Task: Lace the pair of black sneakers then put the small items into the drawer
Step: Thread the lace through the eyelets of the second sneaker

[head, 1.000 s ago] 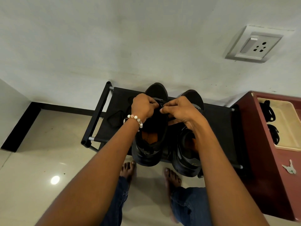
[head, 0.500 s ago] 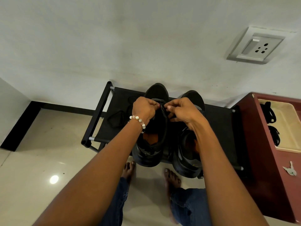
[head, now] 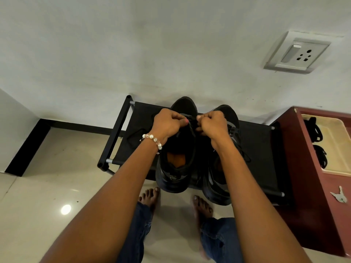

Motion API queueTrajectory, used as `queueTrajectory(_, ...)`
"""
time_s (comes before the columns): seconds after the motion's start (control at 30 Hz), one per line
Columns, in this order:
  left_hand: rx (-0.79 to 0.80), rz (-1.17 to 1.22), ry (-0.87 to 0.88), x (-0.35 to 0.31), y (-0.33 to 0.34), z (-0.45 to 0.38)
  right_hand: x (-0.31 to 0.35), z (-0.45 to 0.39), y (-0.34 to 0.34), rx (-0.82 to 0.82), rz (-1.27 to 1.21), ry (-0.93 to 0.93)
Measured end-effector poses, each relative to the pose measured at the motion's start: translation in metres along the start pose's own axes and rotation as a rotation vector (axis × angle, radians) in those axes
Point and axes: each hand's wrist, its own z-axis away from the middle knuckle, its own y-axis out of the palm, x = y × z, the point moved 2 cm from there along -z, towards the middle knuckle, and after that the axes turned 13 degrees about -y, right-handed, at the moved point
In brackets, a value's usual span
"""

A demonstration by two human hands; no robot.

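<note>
Lace [head: 191, 123] mostly hidden between curled fingers [head: 177, 118]

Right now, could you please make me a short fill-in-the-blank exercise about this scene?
1. Both hands pinch the lace over the ____ sneaker.
2. The two sneakers stand on a black ____.
3. The beaded bracelet is on the ____ wrist.
4. The wall socket is ____ the open drawer.

Missing words: left; rack; left; above
</note>
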Motion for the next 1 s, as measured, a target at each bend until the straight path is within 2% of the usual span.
queueTrajectory(0.03, -0.004, -0.046, 0.012, 0.001, -0.004, 0.003, 0.002, -0.001, -0.006, -0.03, -0.088, 0.045)
queueTrajectory(0.1, -0.066, -0.301, -0.001, 0.005, -0.01, 0.01, 0.006, -0.006, -0.022, -0.113, -0.296, 0.125)
queueTrajectory(0.17, -0.103, -0.476, -0.053, 0.011, -0.013, 0.019, 0.008, -0.006, -0.042, -0.194, -0.603, 0.175)
queueTrajectory(0.27, -0.155, -0.395, -0.15, 0.017, -0.01, 0.026, 0.011, 0.0, -0.068, -0.281, -1.12, 0.154)
queueTrajectory(0.33, -0.204, -0.369, -0.183, 0.019, -0.006, 0.028, 0.011, 0.003, -0.074, -0.337, -1.145, 0.092)
queueTrajectory(0.43, -0.219, -0.321, -0.199, 0.021, 0.0, 0.027, 0.01, 0.006, -0.062, -0.296, -0.713, -0.048)
queueTrajectory(0.5, -0.233, -0.29, -0.205, 0.023, 0.003, 0.025, 0.011, 0.006, -0.046, -0.127, -0.186, -0.244)
queueTrajectory(0.57, -0.22, -0.269, -0.219, 0.026, 0.005, 0.022, 0.009, 0.005, -0.025, 0.11, 0.398, -0.446)
queueTrajectory(0.6, -0.197, -0.242, -0.23, 0.028, 0.006, 0.021, 0.006, 0.003, -0.014, 0.209, 0.59, -0.496)
queueTrajectory(0.63, -0.169, -0.19, -0.246, 0.029, 0.006, 0.019, 0.006, 0.004, -0.006, 0.272, 0.699, -0.503)
queueTrajectory(0.7, -0.123, -0.049, -0.285, 0.032, 0.006, 0.017, 0.005, 0.005, 0.0, 0.294, 0.757, -0.461)
queueTrajectory(0.77, -0.101, 0.034, -0.281, 0.032, 0.006, 0.016, 0.003, 0.002, -0.006, 0.223, 0.658, -0.432)
queueTrajectory(0.83, -0.083, 0.067, -0.269, 0.032, 0.006, 0.015, 0.005, 0.001, -0.019, 0.078, 0.388, -0.338)
queueTrajectory(0.93, -0.05, 0.134, -0.28, 0.032, 0.008, 0.013, 0.008, 0.003, -0.042, -0.17, -0.453, -0.169)
queueTrajectory(1.0, -0.042, 0.162, -0.297, 0.033, 0.008, 0.013, 0.01, 0.004, -0.058, -0.229, -0.944, -0.161)
